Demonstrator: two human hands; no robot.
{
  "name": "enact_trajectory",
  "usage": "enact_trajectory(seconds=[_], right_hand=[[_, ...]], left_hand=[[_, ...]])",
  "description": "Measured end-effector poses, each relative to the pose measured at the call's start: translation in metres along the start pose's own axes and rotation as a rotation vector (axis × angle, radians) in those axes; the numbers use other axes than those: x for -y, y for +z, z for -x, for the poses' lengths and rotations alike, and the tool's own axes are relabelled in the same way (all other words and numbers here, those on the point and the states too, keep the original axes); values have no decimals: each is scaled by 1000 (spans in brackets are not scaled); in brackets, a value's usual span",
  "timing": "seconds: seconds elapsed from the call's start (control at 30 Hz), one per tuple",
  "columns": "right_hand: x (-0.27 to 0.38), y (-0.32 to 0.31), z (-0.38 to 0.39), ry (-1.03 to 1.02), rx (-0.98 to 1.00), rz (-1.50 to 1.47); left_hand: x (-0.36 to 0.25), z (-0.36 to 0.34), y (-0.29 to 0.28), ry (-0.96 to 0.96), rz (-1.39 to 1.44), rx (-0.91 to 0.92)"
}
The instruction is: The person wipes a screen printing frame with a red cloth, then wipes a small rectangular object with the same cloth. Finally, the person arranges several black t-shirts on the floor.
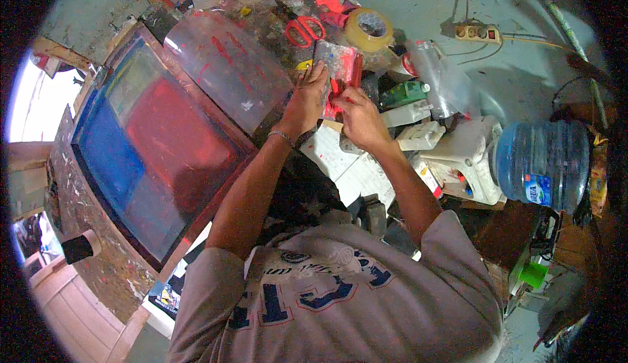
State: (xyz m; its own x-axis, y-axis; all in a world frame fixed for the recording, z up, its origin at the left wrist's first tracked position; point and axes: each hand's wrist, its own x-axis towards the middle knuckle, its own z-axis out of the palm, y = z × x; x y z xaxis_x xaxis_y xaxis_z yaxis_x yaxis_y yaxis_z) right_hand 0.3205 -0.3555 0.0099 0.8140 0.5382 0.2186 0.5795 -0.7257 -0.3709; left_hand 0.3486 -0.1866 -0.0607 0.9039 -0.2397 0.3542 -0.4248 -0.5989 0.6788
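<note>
A paint-smeared rectangular piece (pixel 335 62), grey-white with a bright red side, sits at the far middle of the bench. I cannot make out whether it is a box or a flat tool. My left hand (pixel 306 101) grips its left edge, fingers along the side. My right hand (pixel 361 117) is closed at its lower right, by a small red-coated bit that juts from the fingers; what that is stays hidden. Just beyond lie red-handled scissors (pixel 305 32) and a roll of clear tape (pixel 368 30). To the left rests a wooden-framed printing screen (pixel 180 124) with red and blue areas.
A red-streaked clear sheet (pixel 229 68) lies beside the screen. White papers (pixel 356 170) are below my hands. At right stand a green bottle (pixel 404 94), a white jerrycan (pixel 468 157) and a large blue water bottle (pixel 543 160). A power strip (pixel 478 33) hangs behind.
</note>
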Motion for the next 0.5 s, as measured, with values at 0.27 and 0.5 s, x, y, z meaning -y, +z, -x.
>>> enact_trajectory(seconds=[0.27,0.5], right_hand=[[-19,-36,0,11,322,-448],[-48,-50,-6,737,158,-1463]], left_hand=[[9,-1,11,-48,88,-11],[13,2,15,-23,-59,-28]])
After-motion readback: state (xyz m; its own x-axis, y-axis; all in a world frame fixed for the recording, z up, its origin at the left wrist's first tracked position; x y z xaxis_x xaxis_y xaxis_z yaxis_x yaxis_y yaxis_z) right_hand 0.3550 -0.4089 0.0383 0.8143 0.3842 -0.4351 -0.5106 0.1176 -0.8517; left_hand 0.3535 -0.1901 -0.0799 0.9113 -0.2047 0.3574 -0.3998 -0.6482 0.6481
